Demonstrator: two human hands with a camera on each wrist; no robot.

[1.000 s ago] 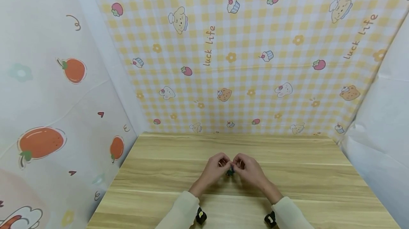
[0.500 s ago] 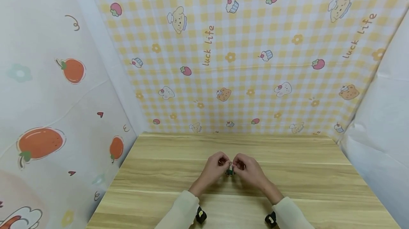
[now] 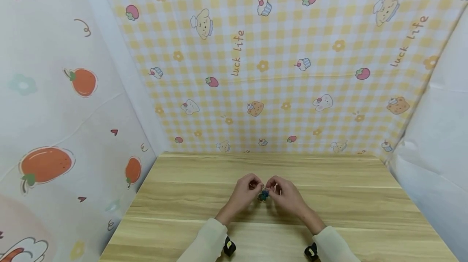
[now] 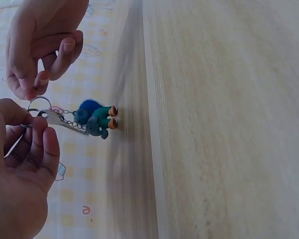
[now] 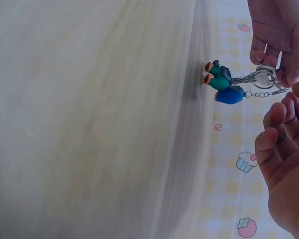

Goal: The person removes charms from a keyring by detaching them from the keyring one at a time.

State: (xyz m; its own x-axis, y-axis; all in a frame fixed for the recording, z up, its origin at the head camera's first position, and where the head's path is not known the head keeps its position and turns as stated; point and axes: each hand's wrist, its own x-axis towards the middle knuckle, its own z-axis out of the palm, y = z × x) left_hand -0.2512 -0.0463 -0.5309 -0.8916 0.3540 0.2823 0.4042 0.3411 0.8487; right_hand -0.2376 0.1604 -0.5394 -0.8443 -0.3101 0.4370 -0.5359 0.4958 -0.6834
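Both hands meet over the middle of the wooden table (image 3: pixel 183 197), close together, working a small keychain (image 3: pixel 263 194). Left hand (image 3: pixel 245 192): fingers curled, thumb and forefinger pinching the metal key ring (image 4: pixel 39 105) and the flat key (image 4: pixel 54 117) on it. Right hand (image 3: pixel 285 194): fingers bent, fingertips (image 4: pixel 25 89) pinching the same ring from the other side. From the ring two short chains hang down; on them a teal figure charm (image 4: pixel 100 122) with orange feet and a blue charm (image 4: pixel 87 109) just beside it, touching or nearly so. The figure's feet sit at the tabletop; whether they touch it cannot be told. In the right wrist view the charms (image 5: pixel 223 84) hang just under the ring (image 5: pixel 264 77), between the two hands. Cream sleeves (image 3: pixel 208 241) cover both forearms, a black wrist mount (image 3: pixel 229 247) on each. No containers in view. Behind the table, a yellow gingham backdrop (image 3: pixel 278 42) with cartoon prints; to the left, a pale sheet with orange fruit (image 3: pixel 45 163).
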